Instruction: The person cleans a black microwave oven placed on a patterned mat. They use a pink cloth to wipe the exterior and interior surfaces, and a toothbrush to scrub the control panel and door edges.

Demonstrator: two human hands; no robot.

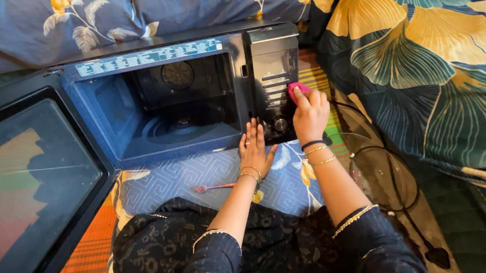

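A black microwave oven [154,57] stands on the floor with its door [32,183] swung wide to the left and its dark cavity [179,112] showing. My right hand [310,114] presses a pink sponge [297,88] against the oven's control panel [276,78], just above the round knob [280,124]. My left hand [255,150] lies flat, fingers spread, on the blue patterned cloth [200,175] at the oven's lower front edge. A pink-headed toothbrush [215,187] lies on that cloth beside my left wrist.
A round glass turntable plate [381,173] rests on the floor at the right, with a black power cord [411,222] crossing it. Blue floral bedding [429,57] rises behind and to the right. A striped mat [87,253] shows under the door.
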